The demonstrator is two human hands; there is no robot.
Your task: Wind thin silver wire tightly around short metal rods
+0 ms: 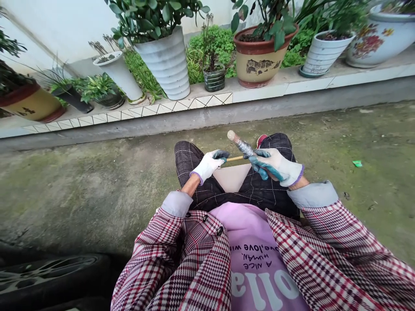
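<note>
My right hand (pixel 272 164), in a white glove with blue-green coated fingers, is closed around a thick wooden stick (pixel 231 135) with silvery wire (pixel 244 147) wound about its upper part. The stick tilts up and to the left, its rounded end free. My left hand (pixel 210 163), gloved alike, pinches one end of a thin yellowish rod (pixel 235 159). That rod runs across to the fingers of my right hand, where its far end is hidden. Below both hands, between my legs, shows a pale flat surface (pixel 232 178).
Potted plants, among them a tall white pot (pixel 167 65) and a red-rimmed pot (pixel 261 60), line a low tiled ledge (pixel 201 102) ahead. A wheel (pixel 48 276) is at lower left. A small green scrap (pixel 357 163) lies on the concrete ground (pixel 97 185) at right.
</note>
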